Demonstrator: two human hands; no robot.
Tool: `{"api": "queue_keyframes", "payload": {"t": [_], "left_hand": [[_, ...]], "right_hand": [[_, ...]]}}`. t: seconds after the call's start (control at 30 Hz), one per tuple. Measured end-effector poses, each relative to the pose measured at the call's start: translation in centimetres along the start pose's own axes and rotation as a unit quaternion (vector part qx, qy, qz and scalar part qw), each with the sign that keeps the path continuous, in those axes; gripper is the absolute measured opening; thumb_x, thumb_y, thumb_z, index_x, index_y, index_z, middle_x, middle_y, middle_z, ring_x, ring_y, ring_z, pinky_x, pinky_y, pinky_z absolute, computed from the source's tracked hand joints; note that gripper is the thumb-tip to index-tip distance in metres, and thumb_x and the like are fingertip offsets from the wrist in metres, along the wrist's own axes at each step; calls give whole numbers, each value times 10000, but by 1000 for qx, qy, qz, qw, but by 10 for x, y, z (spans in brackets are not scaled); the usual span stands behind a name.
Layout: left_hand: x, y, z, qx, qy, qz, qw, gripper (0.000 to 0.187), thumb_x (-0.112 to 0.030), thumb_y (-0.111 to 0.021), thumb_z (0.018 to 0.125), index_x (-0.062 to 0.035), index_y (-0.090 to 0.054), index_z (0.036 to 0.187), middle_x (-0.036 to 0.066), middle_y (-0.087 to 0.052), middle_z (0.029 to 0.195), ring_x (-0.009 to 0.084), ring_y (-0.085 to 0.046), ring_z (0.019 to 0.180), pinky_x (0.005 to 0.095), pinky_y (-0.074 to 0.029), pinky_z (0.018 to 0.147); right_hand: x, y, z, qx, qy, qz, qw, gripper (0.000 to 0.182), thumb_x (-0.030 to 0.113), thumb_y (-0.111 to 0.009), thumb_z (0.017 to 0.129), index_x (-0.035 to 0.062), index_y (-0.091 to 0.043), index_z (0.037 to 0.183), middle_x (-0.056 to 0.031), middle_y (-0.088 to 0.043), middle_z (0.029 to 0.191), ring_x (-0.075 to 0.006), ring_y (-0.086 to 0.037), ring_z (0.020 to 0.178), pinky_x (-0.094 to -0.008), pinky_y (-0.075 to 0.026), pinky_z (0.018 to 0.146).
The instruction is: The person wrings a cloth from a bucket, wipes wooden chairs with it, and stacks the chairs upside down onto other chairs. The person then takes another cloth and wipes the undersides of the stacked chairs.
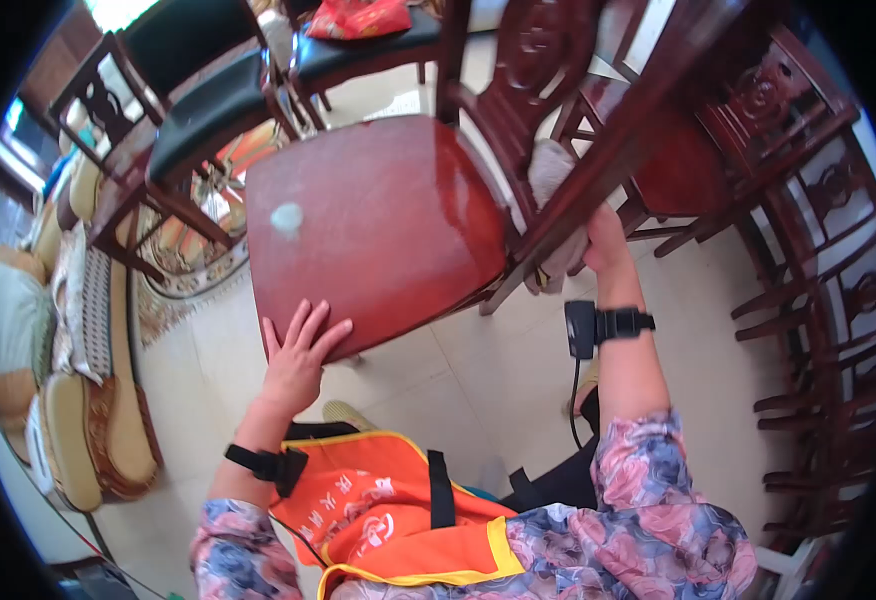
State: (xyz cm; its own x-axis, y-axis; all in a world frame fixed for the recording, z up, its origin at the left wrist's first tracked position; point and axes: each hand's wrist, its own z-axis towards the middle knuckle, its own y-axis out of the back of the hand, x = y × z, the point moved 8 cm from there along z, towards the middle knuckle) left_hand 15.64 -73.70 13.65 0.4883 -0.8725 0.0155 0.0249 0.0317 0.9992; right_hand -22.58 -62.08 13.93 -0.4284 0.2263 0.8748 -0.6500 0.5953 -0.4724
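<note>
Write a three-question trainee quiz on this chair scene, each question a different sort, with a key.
1. True or false: the left hand lies flat on the front edge of the chair seat.
2. What does the right hand hold against the chair back? A) brush B) cloth C) bottle
3. Fill in: a small pale ____ sits on the seat.

Key: 1 true; 2 B; 3 spot.

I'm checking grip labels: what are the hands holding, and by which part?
The left hand lies flat on the front edge of the red chair seat, gripping nothing. The right hand holds a pale cloth against the chair's back.
</note>
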Motion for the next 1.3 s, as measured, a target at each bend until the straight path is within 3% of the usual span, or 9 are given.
{"api": "queue_keyframes", "payload": {"t": [0.1, 0.23, 0.37, 0.47, 0.5, 0.63, 1.1, 1.23, 1.3], "left_hand": [[-42, 28, 12, -14, -39, -253, 966, 388, -65, -577, 755, -159, -561, 1131, 98, -450, 1267, 282, -418, 1163, 512, -298, 974], [-117, -7, 37, 101, 48, -666, 738, 305, -214, -606, 820, -59, -560, 1079, 165, -546, 1097, 269, -540, 987, 355, -444, 832], [-181, -50, 42, 83, 35, -719, 689, 323, -228, -617, 818, -37, -557, 1072, 151, -582, 1017, 204, -540, 974, 331, -434, 836], [-233, -79, 26, 307, 106, -849, 417, 426, -255, -663, 766, -36, -550, 1114, 116, -616, 930, 146, -545, 927, 300, -429, 818], [-231, -76, 31, 305, 107, -850, 415, 426, -255, -663, 766, -36, -550, 1114, 116, -616, 930, 146, -545, 927, 300, -429, 818], [-139, 20, 80, -217, 123, -614, 749, 318, -99, -684, 668, -20, -575, 957, 119, -563, 888, 222, -561, 852, 327, -452, 751], [-194, -5, 128, -334, -27, -289, 897, 346, 2, -463, 742, 80, -478, 1078, 278, -527, 1096, 400, -524, 1030, 394, -438, 859], [-157, -16, 128, -237, 80, -529, 811, 131, 31, -527, 763, -6, -538, 888, 161, -585, 833, 296, -609, 810, 352, -478, 702], [-119, 14, 144, -345, 137, -563, 738, 36, 7, -545, 805, -24, -531, 817, 129, -575, 700, 221, -602, 636, 297, -471, 601]], "right_hand": [[3, 13, -45, -45, 10, 101, 994, 396, 327, -388, 936, 37, -495, 1183, -82, -574, 1112, -222, -552, 1015, -366, -435, 899], [-10, 24, -132, -67, -35, 103, 992, 436, 325, -350, 930, 30, -462, 1230, -118, -522, 1223, -260, -494, 1128, -400, -368, 986], [-15, 21, -186, -4, -60, 152, 987, 479, 359, -336, 916, 25, -456, 1237, -135, -501, 1245, -282, -465, 1162, -415, -357, 995], [-7, 18, -193, 3, -25, 153, 988, 486, 357, -328, 910, 17, -458, 1233, -145, -497, 1248, -291, -459, 1168, -424, -358, 993], [-6, 21, -190, -8, -26, 149, 989, 482, 347, -324, 909, 13, -460, 1230, -149, -498, 1245, -294, -459, 1167, -428, -358, 992], [-7, 37, -158, -22, -58, 116, 991, 482, 339, -333, 906, 0, -458, 1226, -146, -500, 1243, -296, -463, 1162, -424, -350, 1000], [-48, 52, -71, 19, -96, 70, 993, 449, 311, -348, 914, -2, -462, 1216, -115, -534, 1198, -249, -498, 1117, -375, -363, 979], [-43, 41, -72, 50, -84, 37, 994, 427, 305, -337, 919, 17, -475, 1202, -111, -543, 1179, -239, -505, 1104, -369, -370, 969], [-43, 34, -75, 24, -75, 53, 995, 426, 302, -334, 920, 14, -476, 1198, -110, -543, 1179, -238, -502, 1107, -369, -366, 972]]}}
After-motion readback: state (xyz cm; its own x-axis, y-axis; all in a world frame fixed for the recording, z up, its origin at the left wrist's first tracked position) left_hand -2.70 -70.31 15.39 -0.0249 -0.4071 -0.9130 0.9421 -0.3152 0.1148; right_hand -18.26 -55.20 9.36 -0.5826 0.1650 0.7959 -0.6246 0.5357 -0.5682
